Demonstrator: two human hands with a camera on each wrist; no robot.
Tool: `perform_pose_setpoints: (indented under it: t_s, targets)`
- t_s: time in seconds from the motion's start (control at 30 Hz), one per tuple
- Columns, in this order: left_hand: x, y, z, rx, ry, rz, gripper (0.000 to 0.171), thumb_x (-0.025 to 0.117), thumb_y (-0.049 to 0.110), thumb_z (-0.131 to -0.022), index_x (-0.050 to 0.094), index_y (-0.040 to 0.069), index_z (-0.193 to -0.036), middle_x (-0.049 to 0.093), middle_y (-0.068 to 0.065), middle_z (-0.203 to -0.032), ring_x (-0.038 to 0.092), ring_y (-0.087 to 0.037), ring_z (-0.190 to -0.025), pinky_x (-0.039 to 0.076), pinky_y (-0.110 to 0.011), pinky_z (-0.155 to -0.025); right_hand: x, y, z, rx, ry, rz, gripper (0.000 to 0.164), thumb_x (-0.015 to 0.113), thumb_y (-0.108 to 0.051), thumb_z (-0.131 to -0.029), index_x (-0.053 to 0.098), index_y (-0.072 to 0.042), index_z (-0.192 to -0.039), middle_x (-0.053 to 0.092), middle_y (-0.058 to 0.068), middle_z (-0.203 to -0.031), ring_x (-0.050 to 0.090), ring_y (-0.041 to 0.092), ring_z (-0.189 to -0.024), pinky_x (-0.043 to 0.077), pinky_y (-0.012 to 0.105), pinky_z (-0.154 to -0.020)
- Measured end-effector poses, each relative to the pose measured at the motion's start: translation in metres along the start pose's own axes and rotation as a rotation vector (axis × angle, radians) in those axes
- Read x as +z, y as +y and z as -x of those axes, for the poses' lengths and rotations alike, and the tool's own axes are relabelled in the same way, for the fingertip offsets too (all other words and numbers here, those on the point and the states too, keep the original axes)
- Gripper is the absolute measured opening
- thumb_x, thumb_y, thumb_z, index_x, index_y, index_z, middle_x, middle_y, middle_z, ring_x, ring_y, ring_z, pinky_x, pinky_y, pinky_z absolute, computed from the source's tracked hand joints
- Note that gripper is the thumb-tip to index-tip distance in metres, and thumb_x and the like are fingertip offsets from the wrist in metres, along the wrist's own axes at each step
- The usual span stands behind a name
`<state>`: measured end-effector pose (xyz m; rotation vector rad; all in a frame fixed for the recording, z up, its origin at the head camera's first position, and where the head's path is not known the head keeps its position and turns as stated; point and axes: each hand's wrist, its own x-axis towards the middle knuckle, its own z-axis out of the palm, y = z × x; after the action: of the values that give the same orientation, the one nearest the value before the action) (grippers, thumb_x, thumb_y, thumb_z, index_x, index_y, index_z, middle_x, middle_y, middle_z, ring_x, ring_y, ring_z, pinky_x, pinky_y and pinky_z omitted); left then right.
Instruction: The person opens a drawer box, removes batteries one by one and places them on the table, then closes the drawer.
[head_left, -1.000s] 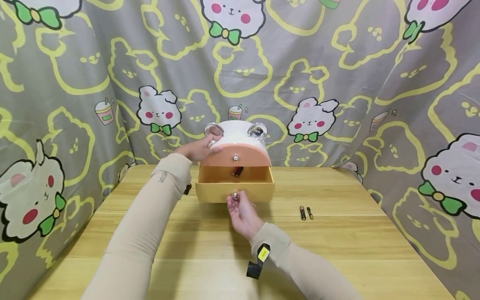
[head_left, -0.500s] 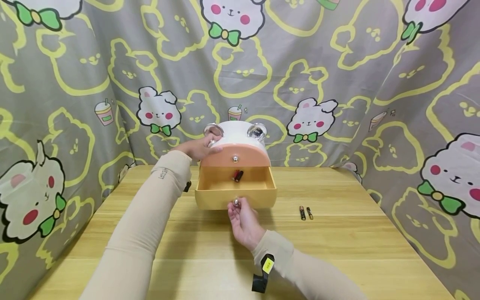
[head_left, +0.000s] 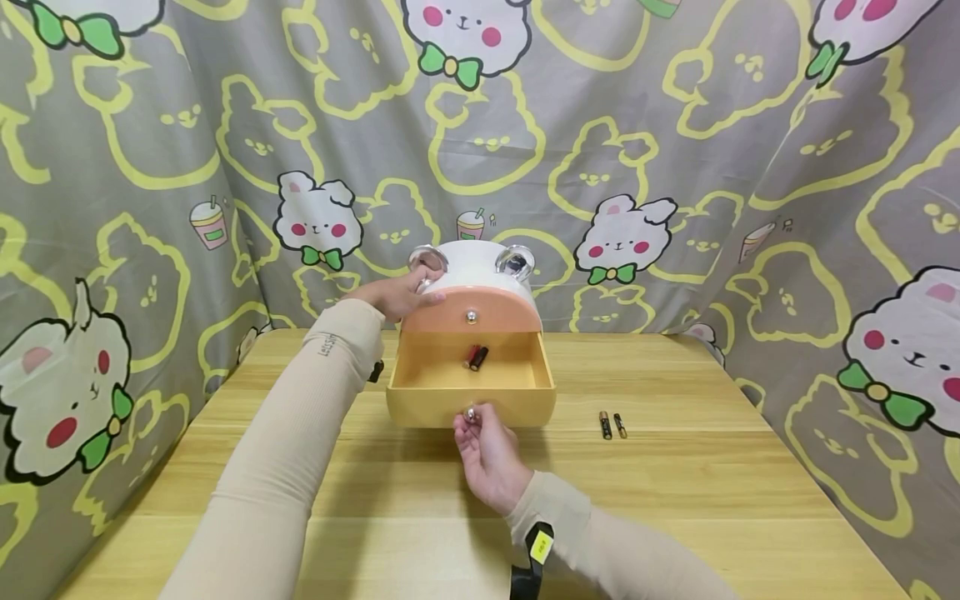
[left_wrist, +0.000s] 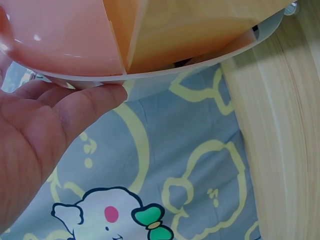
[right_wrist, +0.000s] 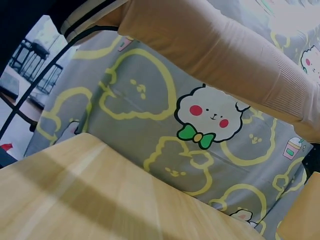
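Note:
A small drawer box with a white shell (head_left: pixel 472 252), clear round ears and a pink upper drawer (head_left: pixel 471 310) stands on the table. Its yellow lower drawer (head_left: pixel 427 408) is pulled out, with a red battery and a black battery (head_left: pixel 478 359) lying inside. My left hand (head_left: pixel 392 296) holds the box's upper left side, its thumb at the front; in the left wrist view, fingers (left_wrist: pixel 95 102) lie along the shell. With thumb and fingers my right hand (head_left: pixel 491 458) pinches the silver knob (head_left: pixel 470 413) of the yellow drawer. The right wrist view does not show that hand.
Two dark batteries with copper-coloured ends (head_left: pixel 605 425) lie side by side on the wooden table (head_left: pixel 675 492), right of the box. A patterned grey curtain (head_left: pixel 360 108) encloses the back and sides. Dark stools (right_wrist: pixel 37 65) appear beyond the curtain in the right wrist view.
My right hand has drawn the yellow drawer further out toward me, and more of its inside and the batteries shows. My left hand has stayed on the box.

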<state>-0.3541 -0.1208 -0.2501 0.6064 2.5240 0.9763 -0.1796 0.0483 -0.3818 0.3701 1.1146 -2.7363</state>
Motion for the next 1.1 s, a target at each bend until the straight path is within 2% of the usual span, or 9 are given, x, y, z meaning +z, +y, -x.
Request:
perform_pose_setpoints:
  t_s: [0.23, 0.63, 1.1]
  targets:
    - [0.001, 0.000, 0.002, -0.014, 0.007, -0.007, 0.059, 0.048, 0.046, -0.099, 0.025, 0.015, -0.144, 0.024, -0.020, -0.153, 0.027, -0.035, -0.138, 0.021, -0.048, -0.114, -0.002, 0.000, 0.003, 0.001, -0.006, 0.003, 0.009, 0.048, -0.012, -0.097, 0.049, -0.003, -0.098, 0.055, 0.004, -0.090, 0.053, 0.008, -0.077, 0.048, 0.014, -0.071]
    - [0.002, -0.001, 0.004, 0.030, 0.014, 0.005, 0.056, 0.047, 0.040, -0.102, 0.023, 0.011, -0.144, 0.023, -0.023, -0.151, 0.029, -0.035, -0.136, 0.022, -0.046, -0.114, -0.002, 0.000, 0.010, 0.034, -0.001, -0.028, 0.019, 0.051, -0.020, -0.097, 0.050, -0.002, -0.103, 0.054, 0.004, -0.091, 0.054, 0.010, -0.078, 0.048, 0.016, -0.072]
    - [0.004, 0.000, 0.004, 0.024, 0.031, -0.013, 0.057, 0.047, 0.042, -0.101, 0.023, 0.011, -0.142, 0.021, -0.021, -0.153, 0.027, -0.034, -0.137, 0.021, -0.047, -0.114, -0.002, 0.001, 0.008, 0.020, 0.030, 0.004, 0.016, 0.050, -0.017, -0.098, 0.051, -0.002, -0.102, 0.055, 0.004, -0.088, 0.054, 0.009, -0.076, 0.047, 0.015, -0.068]
